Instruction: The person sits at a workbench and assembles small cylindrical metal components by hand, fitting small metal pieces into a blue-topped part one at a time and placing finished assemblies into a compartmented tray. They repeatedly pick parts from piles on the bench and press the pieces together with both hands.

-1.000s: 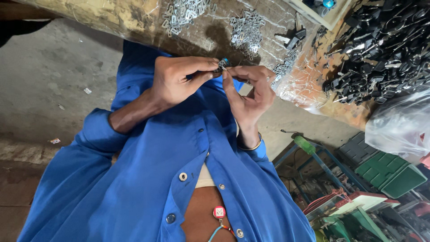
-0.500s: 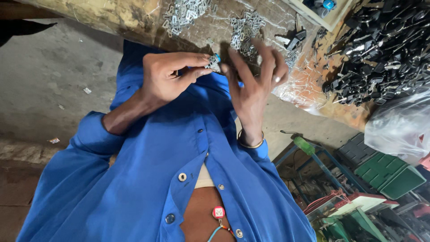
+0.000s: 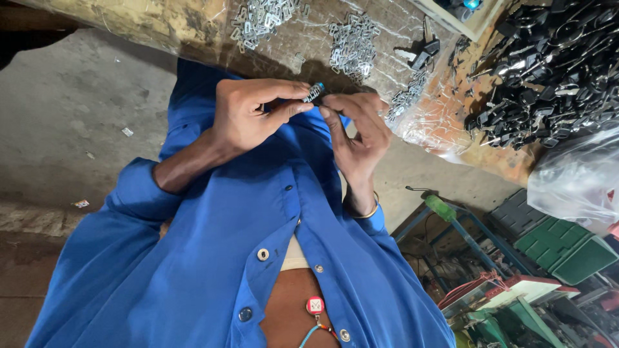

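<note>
My left hand (image 3: 248,116) pinches a small silver metal part with a blue end (image 3: 314,92) between thumb and forefinger, held up in front of my blue shirt (image 3: 258,219). My right hand (image 3: 358,138), with a thin bangle at the wrist, meets it from the right. Its curled fingertips touch the lower end of the part. Both hands hover just before the edge of the plastic-covered bench (image 3: 161,26).
Piles of small silver metal pieces (image 3: 351,42) lie on the bench, with a heap of black parts (image 3: 548,64) to the right. A clear plastic bag (image 3: 574,180), green crates (image 3: 561,248) and a blue metal frame (image 3: 464,225) are lower right.
Half a second ago my right hand had spread its fingers away from the part. It has now closed back onto it. The left hand kept hold and shifted slightly.
</note>
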Action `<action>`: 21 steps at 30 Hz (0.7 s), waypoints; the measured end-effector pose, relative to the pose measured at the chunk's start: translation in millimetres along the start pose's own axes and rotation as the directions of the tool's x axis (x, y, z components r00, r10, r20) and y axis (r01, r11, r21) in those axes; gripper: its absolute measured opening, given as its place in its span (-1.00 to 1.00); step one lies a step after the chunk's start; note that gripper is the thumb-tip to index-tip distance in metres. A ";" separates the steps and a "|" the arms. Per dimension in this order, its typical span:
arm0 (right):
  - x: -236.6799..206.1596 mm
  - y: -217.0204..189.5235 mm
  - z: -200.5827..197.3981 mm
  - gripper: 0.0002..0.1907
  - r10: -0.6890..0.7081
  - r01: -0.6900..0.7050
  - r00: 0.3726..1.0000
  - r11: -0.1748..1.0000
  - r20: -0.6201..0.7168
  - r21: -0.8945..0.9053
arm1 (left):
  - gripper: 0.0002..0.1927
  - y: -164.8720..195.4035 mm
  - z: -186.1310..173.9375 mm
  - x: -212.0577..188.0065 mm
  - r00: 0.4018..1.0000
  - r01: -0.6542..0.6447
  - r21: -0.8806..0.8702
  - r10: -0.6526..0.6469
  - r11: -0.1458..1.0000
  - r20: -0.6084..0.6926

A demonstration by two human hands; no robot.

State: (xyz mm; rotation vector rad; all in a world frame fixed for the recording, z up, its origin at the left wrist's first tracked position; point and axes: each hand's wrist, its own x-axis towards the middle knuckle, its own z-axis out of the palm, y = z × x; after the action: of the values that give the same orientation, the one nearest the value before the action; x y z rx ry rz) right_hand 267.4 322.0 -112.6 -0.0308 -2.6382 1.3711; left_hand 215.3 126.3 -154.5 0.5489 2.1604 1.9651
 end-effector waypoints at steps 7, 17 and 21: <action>0.8 -7.8 8.4 -0.81 0.203 -0.195 0.979 0.955 -0.014 0.222 | -0.76 -0.8 0.8 -1.8 0.999 -0.035 0.048 0.035 0.998 -0.002; 5.2 -18.9 -7.4 -0.84 -0.005 0.024 0.995 0.982 0.101 -0.186 | -0.81 4.6 -8.9 0.2 0.964 -0.265 0.246 0.250 0.932 0.089; 1.4 -11.9 -35.7 -0.83 0.155 -0.171 0.984 0.960 -0.085 -0.221 | -0.83 15.8 -5.7 1.6 0.988 -0.155 0.154 0.151 0.976 0.040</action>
State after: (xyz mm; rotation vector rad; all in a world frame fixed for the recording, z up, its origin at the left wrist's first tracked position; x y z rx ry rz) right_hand 272.4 344.2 -82.6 -0.3245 -2.7735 1.0805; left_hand 214.2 122.7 -138.1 0.7852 2.3320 1.8563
